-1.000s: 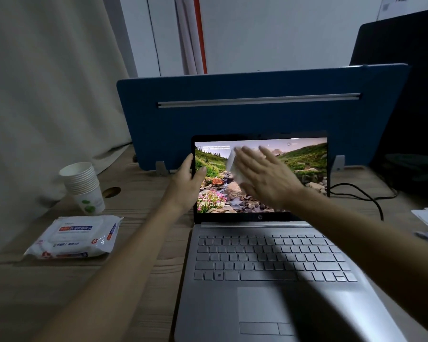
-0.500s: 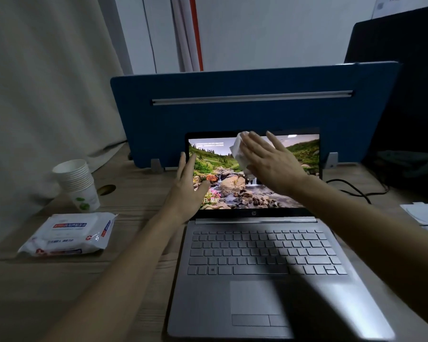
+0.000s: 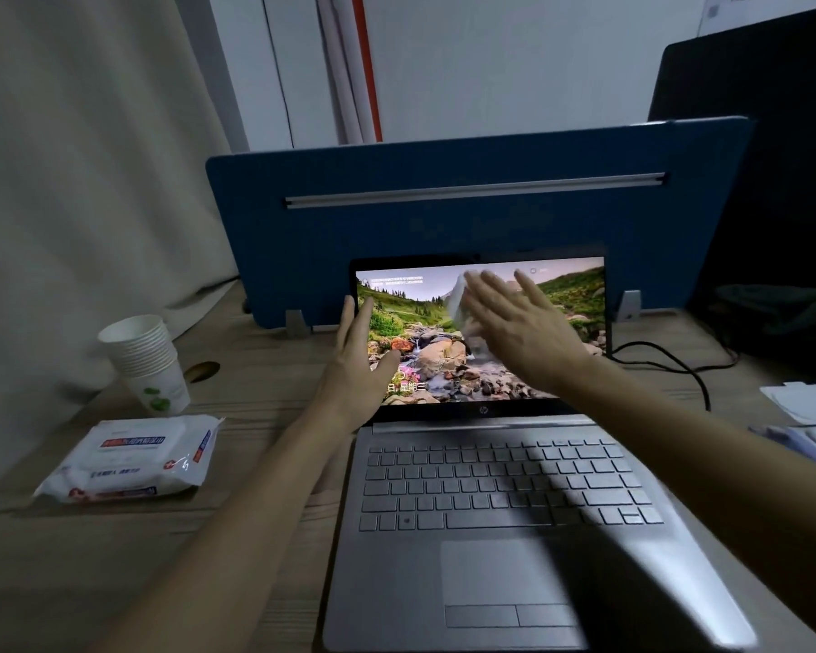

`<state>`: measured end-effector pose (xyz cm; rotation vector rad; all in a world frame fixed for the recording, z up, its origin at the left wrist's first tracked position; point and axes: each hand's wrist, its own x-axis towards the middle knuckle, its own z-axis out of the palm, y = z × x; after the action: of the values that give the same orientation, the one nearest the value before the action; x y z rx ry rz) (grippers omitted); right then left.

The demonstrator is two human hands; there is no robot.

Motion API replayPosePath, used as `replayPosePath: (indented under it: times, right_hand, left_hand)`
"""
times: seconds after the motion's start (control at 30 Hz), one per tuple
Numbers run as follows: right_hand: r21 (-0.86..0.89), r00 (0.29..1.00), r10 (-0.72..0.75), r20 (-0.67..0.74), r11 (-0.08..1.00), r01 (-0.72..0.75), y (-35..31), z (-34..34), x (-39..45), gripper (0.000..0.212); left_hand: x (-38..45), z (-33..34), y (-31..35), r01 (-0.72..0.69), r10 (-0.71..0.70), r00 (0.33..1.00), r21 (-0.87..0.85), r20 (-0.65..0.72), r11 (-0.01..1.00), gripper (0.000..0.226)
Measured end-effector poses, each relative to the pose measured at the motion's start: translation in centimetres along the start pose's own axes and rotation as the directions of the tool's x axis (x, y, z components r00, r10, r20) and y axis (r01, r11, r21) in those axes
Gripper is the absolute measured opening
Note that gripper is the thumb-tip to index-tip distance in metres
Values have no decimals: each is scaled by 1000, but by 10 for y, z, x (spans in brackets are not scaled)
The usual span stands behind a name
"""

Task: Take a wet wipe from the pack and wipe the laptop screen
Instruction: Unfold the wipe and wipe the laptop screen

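An open silver laptop (image 3: 505, 501) stands on the desk, its screen (image 3: 425, 322) lit with a landscape picture. My right hand (image 3: 519, 332) presses a white wet wipe (image 3: 460, 301) flat against the middle of the screen, fingers spread. The wipe shows only at the left of the palm. My left hand (image 3: 356, 365) grips the screen's left edge, thumb on the front of the display. The wet wipe pack (image 3: 133, 459), white with blue and red print, lies on the desk at the left.
A stack of paper cups (image 3: 147, 365) stands behind the pack. A blue desk divider (image 3: 467, 219) rises right behind the laptop. A black cable (image 3: 670, 365) runs at the right, papers (image 3: 806, 417) lie at the right edge. A curtain hangs on the left.
My right hand has slid the wipe across the screen, up toward the top and now to the right of where it was. My left hand stays on the screen's left edge.
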<state>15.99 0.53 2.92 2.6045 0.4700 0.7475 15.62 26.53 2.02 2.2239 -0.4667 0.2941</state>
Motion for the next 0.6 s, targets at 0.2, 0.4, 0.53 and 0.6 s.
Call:
replayPosePath:
  times: [0.2,0.4,0.53,0.6]
  right_hand:
    - [38,998,-58,-16,998,58,-36,4,14,67]
    - [37,992,-122,33,992,121,-44,14,-14,67]
    - [91,990,141,11,986,-141,-17,4,-7,69]
    - [97,994,112,11,989,-113,-22,5,-4,69]
  left_hand:
    - [3,-3,-2,-2,1,1000,-49,-17,999,74]
    - [1,-5,-5,3,-4,1000,-40,-16,999,73]
    - [-1,-5,-4,-1,1,1000,-44,2,999,73]
    - [-2,-4,-2,-1,1,1000,-37,-1,999,73]
